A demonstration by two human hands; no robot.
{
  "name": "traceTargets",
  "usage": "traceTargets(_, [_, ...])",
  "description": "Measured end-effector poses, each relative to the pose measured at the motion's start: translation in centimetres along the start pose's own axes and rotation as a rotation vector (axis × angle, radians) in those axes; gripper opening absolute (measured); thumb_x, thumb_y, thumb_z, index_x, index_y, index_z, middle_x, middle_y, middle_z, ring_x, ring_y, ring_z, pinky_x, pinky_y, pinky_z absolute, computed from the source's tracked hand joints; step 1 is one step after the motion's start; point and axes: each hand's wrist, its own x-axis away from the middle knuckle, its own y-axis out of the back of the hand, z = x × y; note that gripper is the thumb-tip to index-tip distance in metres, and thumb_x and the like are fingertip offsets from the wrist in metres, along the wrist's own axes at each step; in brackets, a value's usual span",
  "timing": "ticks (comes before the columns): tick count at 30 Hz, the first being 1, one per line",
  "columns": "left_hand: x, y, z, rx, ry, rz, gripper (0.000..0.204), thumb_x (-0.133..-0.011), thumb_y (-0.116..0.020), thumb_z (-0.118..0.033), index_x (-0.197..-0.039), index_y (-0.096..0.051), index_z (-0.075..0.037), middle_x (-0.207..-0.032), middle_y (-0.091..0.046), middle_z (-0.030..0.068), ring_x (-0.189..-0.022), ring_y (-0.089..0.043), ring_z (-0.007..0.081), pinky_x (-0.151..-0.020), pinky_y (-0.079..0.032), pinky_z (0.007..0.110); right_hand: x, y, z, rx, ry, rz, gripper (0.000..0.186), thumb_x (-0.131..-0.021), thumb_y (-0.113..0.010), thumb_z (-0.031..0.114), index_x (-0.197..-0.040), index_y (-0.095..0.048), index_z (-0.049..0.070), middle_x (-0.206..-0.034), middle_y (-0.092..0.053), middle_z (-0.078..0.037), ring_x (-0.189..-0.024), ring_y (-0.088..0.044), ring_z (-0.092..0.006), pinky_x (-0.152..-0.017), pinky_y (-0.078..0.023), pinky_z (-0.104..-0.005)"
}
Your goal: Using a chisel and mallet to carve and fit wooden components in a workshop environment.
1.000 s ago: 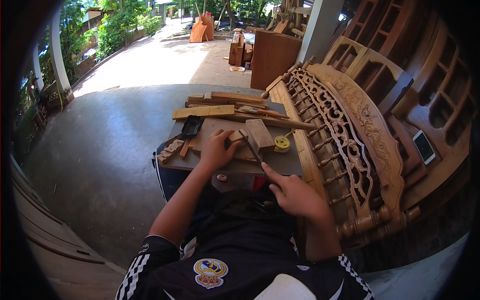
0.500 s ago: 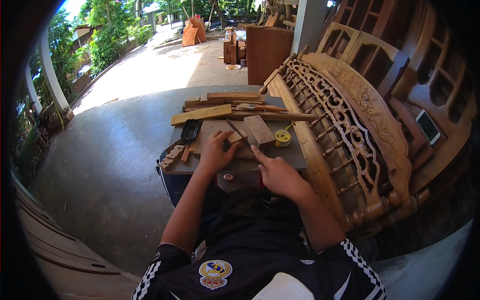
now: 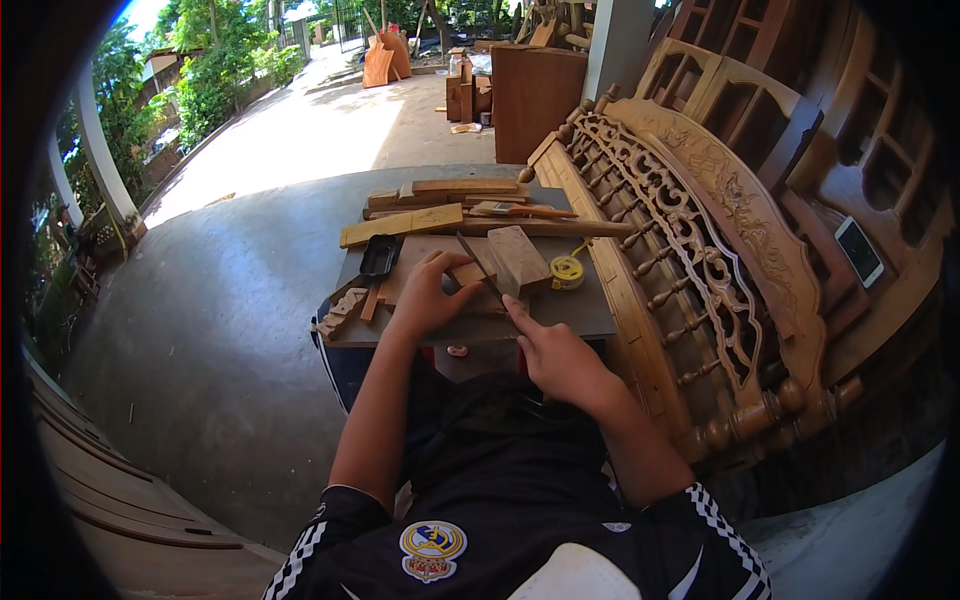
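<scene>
My right hand [image 3: 562, 362] is closed round the near end of a long, thin, dark tool that looks like a file [image 3: 473, 249], its index finger stretched along it. The tool slants away to the left, over a small piece of wood [image 3: 466, 273]. With thumb and fingers bent, my left hand [image 3: 424, 297] grips that piece at its left side, on a flat board [image 3: 425, 245]. Just right of the tool rests a thick pale wood block [image 3: 519, 260]. The tool's handle is hidden in my right hand.
On the low work table [image 3: 590, 318] lie a yellow tape measure [image 3: 567, 272], a black tray [image 3: 379, 257], carved wood bits [image 3: 342, 312] and several wood strips [image 3: 405, 226]. A brush [image 3: 525, 210] lies across the strips. A carved wooden panel with spindles [image 3: 690, 200] leans close on the right.
The tool has shifted slightly, its far tip a little farther up the picture. My left hand has moved slightly left and up. Both hands keep their hold.
</scene>
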Motion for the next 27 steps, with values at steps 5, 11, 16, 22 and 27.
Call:
traceTargets(5, [0.3,0.7,-1.4,0.028,0.078,0.071,0.042,-0.079,-0.082,-0.028,-0.113,-0.071,-0.005,-0.103,-0.066,0.0153,-0.100,-0.064,0.0339,-0.090,-0.050,0.041,1.8,0.3,1.4,0.045,-0.060,0.020,0.062,-0.098,-0.052,0.012,-0.157,-0.031,0.013,-0.078,-0.066,-0.030,-0.077,-0.067,-0.0480,-0.076,-0.054,-0.0554])
traceTargets(11, [0.6,0.0,-1.1,0.005,0.026,0.019,0.040,-0.081,-0.080,-0.025,-0.112,-0.070,-0.003,-0.103,-0.065,0.0150,-0.100,-0.064,0.0350,-0.088,-0.050,0.041,1.5,0.1,0.6,0.000,-0.015,-0.033,0.061,-0.098,-0.052,0.012,-0.156,-0.033,0.013,-0.077,-0.065,-0.032,-0.078,-0.066,-0.0502,-0.078,-0.053,-0.0557])
traceTargets(16, [1.0,-0.3,-0.5,-0.002,0.010,-0.082,0.038,-0.081,-0.079,-0.026,-0.108,-0.067,-0.002,-0.104,-0.064,0.0157,-0.101,-0.064,0.0355,-0.087,-0.050,0.041,0.6,0.2,-0.2,-0.060,0.052,0.001,0.062,-0.098,-0.053,0.012,-0.157,-0.032,0.015,-0.082,-0.065,-0.034,-0.083,-0.065,-0.0520,-0.080,-0.052,-0.0559])
traceTargets(22, [1.2,0.1,-0.2,-0.008,0.086,-0.084,0.041,-0.082,-0.079,-0.032,-0.108,-0.064,-0.003,-0.106,-0.062,0.0144,-0.101,-0.063,0.0360,-0.087,-0.051,0.043,1.9,0.0,-1.6,0.038,0.219,-0.190,0.064,-0.098,-0.055,0.014,-0.157,-0.032,0.020,-0.083,-0.066,-0.025,-0.078,-0.066,-0.0461,-0.076,-0.054,-0.0519])
traceTargets(27, [0.9,-0.2,-0.1,-0.059,0.049,-0.054,0.043,-0.085,-0.078,-0.033,-0.111,-0.061,-0.003,-0.110,-0.059,0.0160,-0.105,-0.061,0.0378,-0.088,-0.050,0.044,2.1,-0.8,-1.8,0.222,0.136,-0.222,0.056,-0.098,-0.058,0.018,-0.152,-0.043,0.020,-0.081,-0.066,-0.019,-0.074,-0.067,-0.0400,-0.071,-0.055,-0.0492])
